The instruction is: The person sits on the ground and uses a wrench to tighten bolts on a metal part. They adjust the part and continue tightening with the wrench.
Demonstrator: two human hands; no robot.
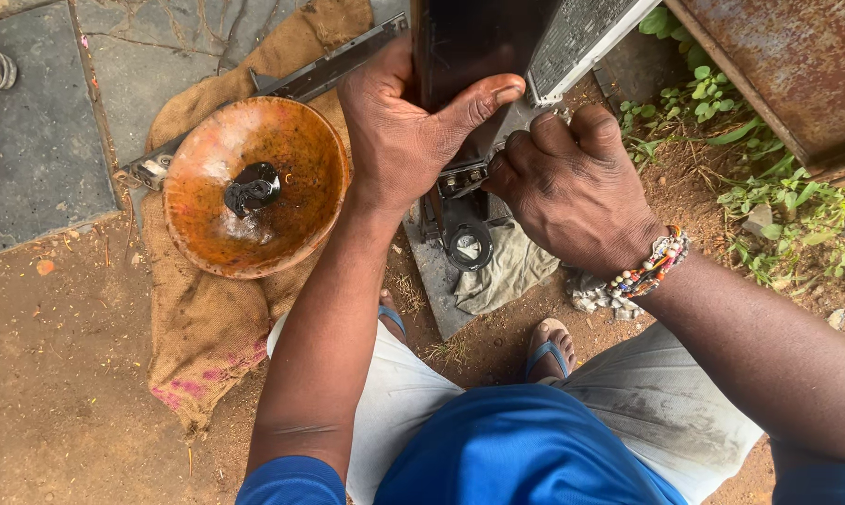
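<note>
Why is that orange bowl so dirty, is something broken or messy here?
The bowl looks rusty and stained, with a small black metal part lying in it. It sits on rumpled burlap sacking on the dirt. The left hand and right hand grip a dark metal unit. Nothing looks spilled.

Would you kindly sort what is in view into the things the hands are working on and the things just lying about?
In hand:
- dark upright panel, gripped by the left hand
- bolted bracket at its foot, under the right hand

Lying about:
- rusty orange bowl holding a small black part
- burlap sack
- metal rail
- grey rag
</note>
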